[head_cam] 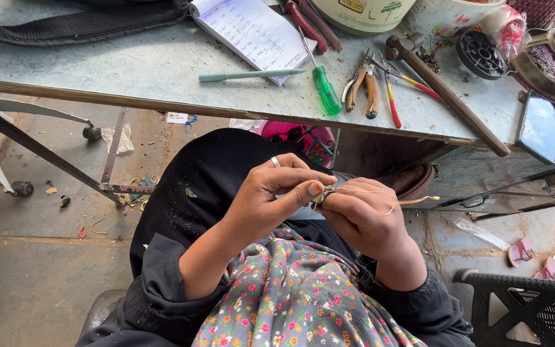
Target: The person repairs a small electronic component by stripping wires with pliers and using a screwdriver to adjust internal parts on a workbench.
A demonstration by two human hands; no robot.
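copper wire pinched between two hands, below the bench edge

copper wire [387, 207] runs in a thin loop from the meeting fingertips out to the right, its free end pointing past the right hand [364, 215] into open air above the floor. the left hand [268, 196], a ring on one finger, has thumb and forefinger closed tight on a small metal piece [319, 196] where the wire begins; the right hand is curled shut around the same spot from the other side, fingers folded in, the wire passing over them. both hands hang over the lap, on black cloth and a flowered grey garment [297, 302].

the table edge [162, 103] lies well above the hands, with clear space between. on the tabletop near that edge rest a green screwdriver [325, 90], orange-handled pliers [363, 90], a pale green pen [248, 75], a notebook [252, 32] and a hammer [448, 93] whose handle reaches the rim. a phone [539, 127] sits at the right rim. to the right below, a black plastic crate [528, 308] stands near the right elbow; to the left the floor [40, 270] is open beside a slanting metal leg [40, 151].
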